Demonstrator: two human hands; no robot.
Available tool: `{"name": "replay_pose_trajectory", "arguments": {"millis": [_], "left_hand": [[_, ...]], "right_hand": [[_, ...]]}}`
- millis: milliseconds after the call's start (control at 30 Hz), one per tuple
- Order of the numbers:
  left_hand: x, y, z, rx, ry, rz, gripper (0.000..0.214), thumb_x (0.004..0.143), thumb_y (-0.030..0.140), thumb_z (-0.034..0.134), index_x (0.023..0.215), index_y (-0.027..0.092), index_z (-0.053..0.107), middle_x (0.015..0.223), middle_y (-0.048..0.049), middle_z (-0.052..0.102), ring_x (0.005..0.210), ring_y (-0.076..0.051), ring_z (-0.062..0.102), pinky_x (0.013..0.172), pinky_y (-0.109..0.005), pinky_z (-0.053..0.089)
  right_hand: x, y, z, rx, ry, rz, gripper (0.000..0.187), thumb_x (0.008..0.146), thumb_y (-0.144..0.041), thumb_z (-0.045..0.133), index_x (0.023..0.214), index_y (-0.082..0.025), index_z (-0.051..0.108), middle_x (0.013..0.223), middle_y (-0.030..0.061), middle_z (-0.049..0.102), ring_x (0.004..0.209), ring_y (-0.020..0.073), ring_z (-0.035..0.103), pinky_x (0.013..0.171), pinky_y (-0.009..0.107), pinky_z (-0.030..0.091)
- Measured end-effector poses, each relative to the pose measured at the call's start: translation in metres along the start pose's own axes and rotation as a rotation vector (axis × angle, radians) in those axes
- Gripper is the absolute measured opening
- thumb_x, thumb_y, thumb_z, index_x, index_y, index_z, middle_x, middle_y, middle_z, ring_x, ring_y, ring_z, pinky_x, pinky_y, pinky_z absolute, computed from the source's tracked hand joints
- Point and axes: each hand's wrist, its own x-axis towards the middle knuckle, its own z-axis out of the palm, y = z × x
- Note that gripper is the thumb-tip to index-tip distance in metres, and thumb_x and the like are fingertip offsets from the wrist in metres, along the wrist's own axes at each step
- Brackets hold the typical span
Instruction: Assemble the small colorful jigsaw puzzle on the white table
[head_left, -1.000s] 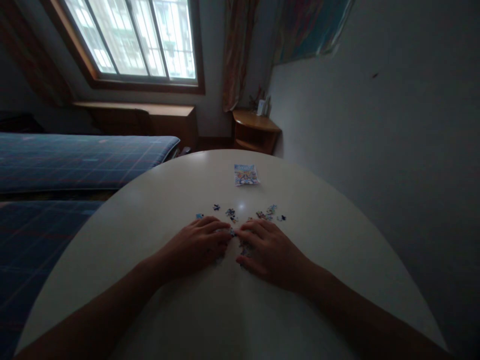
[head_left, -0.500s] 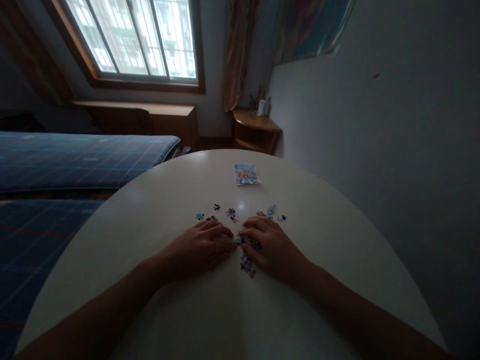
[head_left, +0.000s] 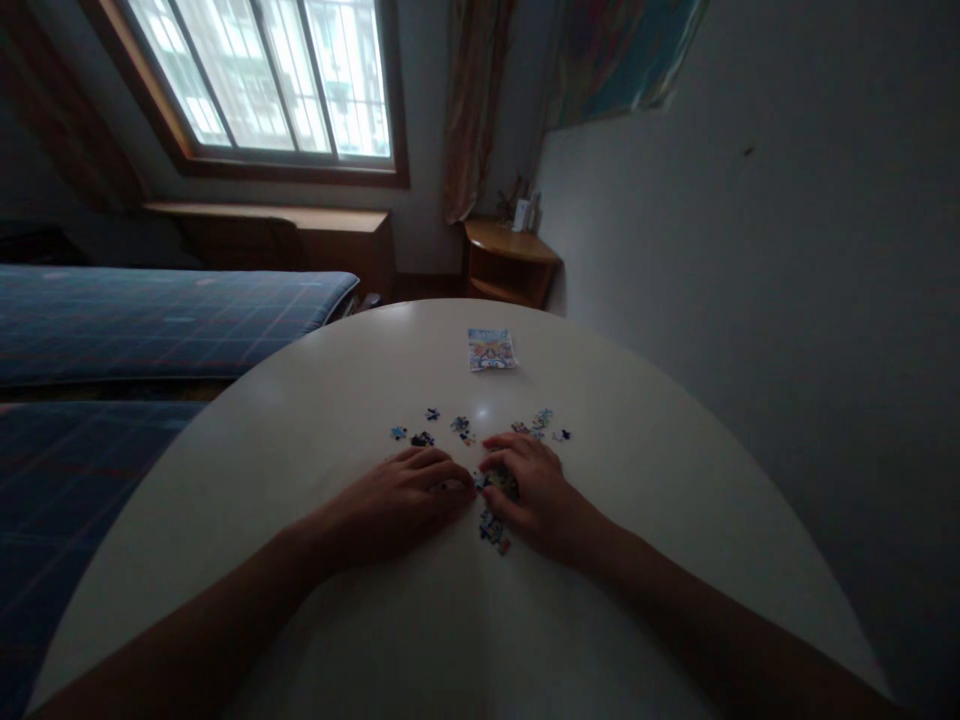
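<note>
My left hand (head_left: 409, 492) rests on the table with its thumb and index finger drawn together at a small jigsaw piece (head_left: 478, 481); the fingers partly hide what they grip. Facing it, my right hand (head_left: 536, 495) curls over joined jigsaw pieces (head_left: 504, 483), its thumb and fingers on either side of them. More joined pieces (head_left: 493, 532) stick out below the right thumb. Loose jigsaw pieces lie beyond the hands: a dark group (head_left: 422, 439) and a blue piece (head_left: 398, 433) on the left, a middle group (head_left: 460, 425), and others (head_left: 542, 419) on the right.
A small colourful picture sheet (head_left: 492, 350) lies towards the far side of the round white table (head_left: 637, 620). To the left is a bed with a plaid mattress (head_left: 172, 315). A wooden corner shelf (head_left: 512, 240) stands behind the table, and a wall (head_left: 750, 260) rises on the right.
My left fingers have drawn a little closer together beside the small piece. My right fingers have lifted and spread slightly, showing more of the joined pieces. The loose pieces stay where they were.
</note>
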Motion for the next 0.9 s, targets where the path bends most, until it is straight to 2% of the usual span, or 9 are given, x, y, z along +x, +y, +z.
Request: {"name": "replay_pose_trajectory", "arguments": {"millis": [200, 333, 533, 700, 900], "left_hand": [[0.0, 0.0, 0.002, 0.032, 0.013, -0.005, 0.022, 0.101, 0.02, 0.046, 0.114, 0.022, 0.064, 0.119, -0.0062, 0.066, 0.107, -0.021, 0.058, 0.095, -0.038, 0.047], [0.0, 0.0, 0.001, 0.043, 0.0, -0.002, 0.021, 0.1, 0.017, 0.048, 0.115, 0.021, 0.063, 0.121, -0.0057, 0.066, 0.108, -0.022, 0.058, 0.095, -0.039, 0.048], [-0.001, 0.0, 0.001, 0.041, -0.016, 0.0, 0.023, 0.099, 0.016, 0.049, 0.119, 0.021, 0.062, 0.124, -0.0064, 0.065, 0.108, -0.022, 0.058, 0.095, -0.039, 0.049], [0.0, 0.001, 0.0, 0.033, -0.006, -0.004, 0.023, 0.099, 0.018, 0.05, 0.118, 0.021, 0.062, 0.125, -0.0058, 0.065, 0.111, -0.022, 0.059, 0.096, -0.039, 0.049], [-0.002, -0.003, -0.001, 0.07, 0.041, -0.091, 0.022, 0.1, 0.023, 0.05, 0.118, 0.022, 0.062, 0.121, -0.0047, 0.068, 0.111, -0.022, 0.061, 0.095, -0.042, 0.05]], "right_hand": [[0.002, 0.004, 0.001, 0.04, 0.007, -0.004, 0.021, 0.084, -0.023, 0.064, 0.106, -0.021, 0.065, 0.131, 0.0111, 0.061, 0.135, 0.028, 0.044, 0.113, 0.055, 0.027], [0.003, 0.002, -0.001, 0.077, 0.026, -0.031, 0.022, 0.082, -0.019, 0.066, 0.104, -0.021, 0.064, 0.122, 0.0083, 0.066, 0.13, 0.0268, 0.048, 0.114, 0.053, 0.026], [0.002, -0.005, -0.001, 0.101, 0.021, -0.019, 0.022, 0.082, -0.018, 0.069, 0.103, -0.023, 0.067, 0.111, 0.0071, 0.071, 0.132, 0.0296, 0.047, 0.111, 0.055, 0.03], [0.005, -0.006, 0.001, 0.142, 0.114, -0.024, 0.012, 0.087, -0.018, 0.064, 0.096, -0.023, 0.07, 0.101, 0.0049, 0.073, 0.12, 0.0263, 0.057, 0.108, 0.052, 0.035], [0.013, 0.011, -0.015, 0.171, 0.227, 0.069, 0.01, 0.088, -0.024, 0.065, 0.093, -0.022, 0.073, 0.092, 0.006, 0.073, 0.095, 0.0222, 0.065, 0.089, 0.039, 0.049]]}}
